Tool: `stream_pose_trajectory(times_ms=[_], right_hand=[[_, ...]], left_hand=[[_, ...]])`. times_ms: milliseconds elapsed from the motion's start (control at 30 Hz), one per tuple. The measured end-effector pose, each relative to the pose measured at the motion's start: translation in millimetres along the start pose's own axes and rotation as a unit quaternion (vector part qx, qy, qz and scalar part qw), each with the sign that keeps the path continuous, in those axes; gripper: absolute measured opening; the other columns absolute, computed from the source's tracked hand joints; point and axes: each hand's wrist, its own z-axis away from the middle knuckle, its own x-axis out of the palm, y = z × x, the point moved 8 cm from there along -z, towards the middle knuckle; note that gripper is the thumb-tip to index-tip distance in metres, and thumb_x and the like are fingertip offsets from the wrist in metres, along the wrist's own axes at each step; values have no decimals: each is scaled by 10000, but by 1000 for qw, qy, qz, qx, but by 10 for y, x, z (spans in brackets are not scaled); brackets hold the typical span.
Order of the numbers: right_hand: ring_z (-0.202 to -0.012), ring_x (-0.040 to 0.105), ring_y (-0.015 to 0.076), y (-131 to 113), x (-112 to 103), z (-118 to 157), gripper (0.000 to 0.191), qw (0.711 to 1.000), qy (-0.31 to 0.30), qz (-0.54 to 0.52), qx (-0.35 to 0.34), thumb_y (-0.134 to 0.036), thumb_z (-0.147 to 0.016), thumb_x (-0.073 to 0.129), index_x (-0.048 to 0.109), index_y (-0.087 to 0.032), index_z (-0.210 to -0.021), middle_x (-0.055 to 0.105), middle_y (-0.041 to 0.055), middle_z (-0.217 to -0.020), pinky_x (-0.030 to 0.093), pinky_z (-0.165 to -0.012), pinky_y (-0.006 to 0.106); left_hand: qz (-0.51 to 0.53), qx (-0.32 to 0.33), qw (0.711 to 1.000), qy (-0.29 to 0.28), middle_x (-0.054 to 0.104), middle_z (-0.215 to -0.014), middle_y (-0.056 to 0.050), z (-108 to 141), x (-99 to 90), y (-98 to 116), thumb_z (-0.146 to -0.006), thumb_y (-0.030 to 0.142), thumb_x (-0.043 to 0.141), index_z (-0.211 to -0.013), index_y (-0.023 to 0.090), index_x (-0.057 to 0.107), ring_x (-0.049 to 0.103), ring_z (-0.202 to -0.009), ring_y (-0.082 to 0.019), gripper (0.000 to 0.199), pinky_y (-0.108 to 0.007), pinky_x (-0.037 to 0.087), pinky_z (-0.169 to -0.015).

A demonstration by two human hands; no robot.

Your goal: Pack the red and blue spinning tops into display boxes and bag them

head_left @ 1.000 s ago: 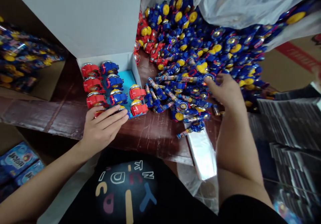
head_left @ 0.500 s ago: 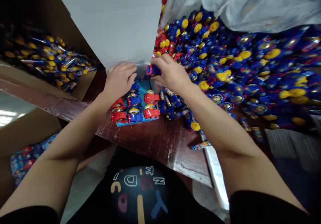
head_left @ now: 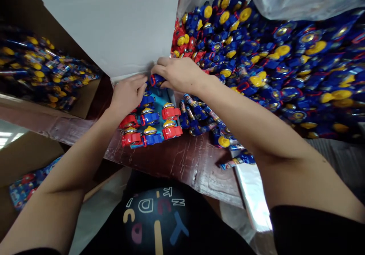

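Observation:
A blue toy watch [head_left: 157, 80] with a red-rimmed end is gripped in my right hand [head_left: 178, 72], above the far end of a light-blue box [head_left: 159, 104]. My left hand [head_left: 128, 93] rests over the box's far left part, its fingers bent together near the watch; what they hold, if anything, is hidden. Inside the box, red toy watches [head_left: 131, 136] stand in the left column, blue ones [head_left: 152, 136] in the middle and red ones [head_left: 172, 129] on the right. The box's white lid [head_left: 119, 26] stands upright behind both hands.
A large heap of blue and yellow toy watches [head_left: 256, 61] covers the right side, with red ones [head_left: 182, 42] behind the lid. Small printed tubes [head_left: 190, 112] lie right of the box. Cartons [head_left: 85, 99] with more toys stand at left. Clear plastic [head_left: 285, 0] hangs at the back.
My right hand has moved left with the blue watch, closer to my left hand. The whole view has shifted slightly, and the lid now leans further left in the picture.

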Motion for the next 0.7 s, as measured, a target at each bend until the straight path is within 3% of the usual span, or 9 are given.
stream_pose_trajectory(times_ms=[200,333,433,500,567,633,700], right_hand=[[-1300,615,349,38,196,-123,437,1000,-21,12,-1,-298,-975,716,646,-202,-1396,672,104,-1419,495,-1030,475],[-1435,489,354,89,205,-62,453,1000,12,-8,-7,-321,-1015,652,605,-166,-1437,648,107,-1459,423,-1152,560],[-1463,444,361,294,92,329,639,995,59,-24,81,-322,-990,686,482,-149,-1570,555,156,-1561,401,-1180,561],[-1444,453,385,434,118,730,645,986,45,-8,158,-337,-978,698,507,-123,-1555,541,202,-1560,435,-1149,557],[-1395,486,419,519,305,1153,548,975,-28,20,220,-396,-979,699,634,-89,-1429,589,240,-1486,474,-1097,568],[-1358,507,436,535,546,1502,501,962,-88,52,255,-476,-980,696,734,-75,-1279,625,259,-1424,487,-1068,579],[-1356,506,433,502,733,1683,516,957,-84,76,267,-538,-983,679,776,-87,-1213,626,256,-1427,469,-1086,595]], left_hand=[[11,-3,1000,25,767,-1345,1,8,-53,-72,-1048,372,543,-1293,323,773,731,-1272,-243,340,-454,605,-1127],[11,-2,999,30,756,-1371,-13,27,-254,179,-1088,471,518,-1348,278,733,714,-1287,-258,388,-486,592,-1144],[28,49,998,16,701,-1464,-15,136,-376,672,-1114,450,513,-1384,301,709,655,-1378,-252,366,-499,530,-1213],[38,103,994,-26,673,-1504,-24,265,-338,1031,-1108,412,541,-1369,310,722,624,-1420,-271,334,-522,510,-1217],[38,142,986,-74,686,-1486,-58,413,-221,1286,-1102,379,555,-1362,266,734,634,-1408,-308,335,-543,535,-1165],[26,157,982,-98,716,-1437,-85,532,-109,1400,-1108,335,541,-1364,212,736,663,-1369,-323,345,-526,566,-1106],[16,157,983,-98,733,-1407,-91,588,-49,1413,-1116,295,517,-1359,177,735,694,-1324,-307,348,-494,584,-1073]])
